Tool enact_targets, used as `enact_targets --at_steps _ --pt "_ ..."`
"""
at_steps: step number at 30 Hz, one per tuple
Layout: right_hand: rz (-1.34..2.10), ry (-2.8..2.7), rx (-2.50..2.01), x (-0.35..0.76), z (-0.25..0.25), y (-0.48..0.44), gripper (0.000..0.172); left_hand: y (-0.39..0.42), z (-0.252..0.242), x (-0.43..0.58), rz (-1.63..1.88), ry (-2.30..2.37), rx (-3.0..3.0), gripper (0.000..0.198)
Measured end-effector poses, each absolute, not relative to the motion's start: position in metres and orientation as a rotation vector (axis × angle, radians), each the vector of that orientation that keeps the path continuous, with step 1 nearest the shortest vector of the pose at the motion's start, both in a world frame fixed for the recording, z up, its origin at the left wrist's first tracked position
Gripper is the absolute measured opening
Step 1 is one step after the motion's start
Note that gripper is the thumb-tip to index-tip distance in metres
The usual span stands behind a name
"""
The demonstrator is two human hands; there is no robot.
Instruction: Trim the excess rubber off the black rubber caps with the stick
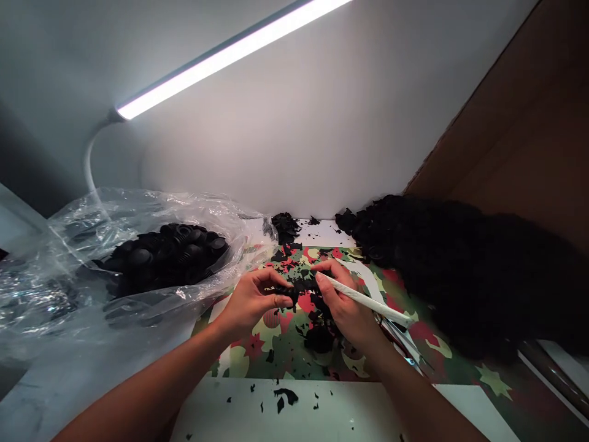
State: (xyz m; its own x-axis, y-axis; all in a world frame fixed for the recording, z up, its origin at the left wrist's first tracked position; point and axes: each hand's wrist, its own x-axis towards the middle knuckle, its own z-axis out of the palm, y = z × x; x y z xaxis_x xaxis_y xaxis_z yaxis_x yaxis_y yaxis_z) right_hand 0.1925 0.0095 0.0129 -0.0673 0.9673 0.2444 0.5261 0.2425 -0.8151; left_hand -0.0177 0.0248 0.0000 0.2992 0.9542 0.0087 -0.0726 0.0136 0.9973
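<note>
My left hand (257,298) pinches a small black part (288,292), probably rubber, between thumb and fingers. Close beside it, my right hand (343,304) grips a long white-handled tool (368,301) that slants down to the right. Its working tip is hidden at the fingers, so its kind does not show. Both hands are over a patterned sheet (251,359) in green, red and yellow. Black scraps (317,307) lie under and between the hands, with a rounded black piece (319,339) nearer me.
On the left, a clear plastic bag (151,205) holds many ribbed round black parts (170,252). A large black heap (460,270) fills the right side by a cardboard panel (519,135). Scissors (409,353) lie near my right forearm. A lit lamp (230,58) hangs above.
</note>
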Motion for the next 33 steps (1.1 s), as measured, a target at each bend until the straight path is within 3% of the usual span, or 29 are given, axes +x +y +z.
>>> enact_targets --at_steps 7,12,22,33 --pt "0.854 -1.729 -1.280 0.192 0.000 0.012 0.042 0.026 -0.001 -0.020 1.028 0.887 1.292 0.028" --pt "0.735 -1.726 -1.186 0.193 0.005 0.011 0.055 0.026 -0.001 -0.020 1.046 0.891 1.294 0.030" --pt "0.838 -1.347 -1.076 0.183 0.009 -0.002 0.016 0.024 -0.005 -0.016 1.005 0.614 0.845 0.036" --pt "0.679 -1.602 -1.069 0.177 0.012 -0.007 0.020 0.022 -0.003 -0.011 1.003 0.634 0.688 0.035"
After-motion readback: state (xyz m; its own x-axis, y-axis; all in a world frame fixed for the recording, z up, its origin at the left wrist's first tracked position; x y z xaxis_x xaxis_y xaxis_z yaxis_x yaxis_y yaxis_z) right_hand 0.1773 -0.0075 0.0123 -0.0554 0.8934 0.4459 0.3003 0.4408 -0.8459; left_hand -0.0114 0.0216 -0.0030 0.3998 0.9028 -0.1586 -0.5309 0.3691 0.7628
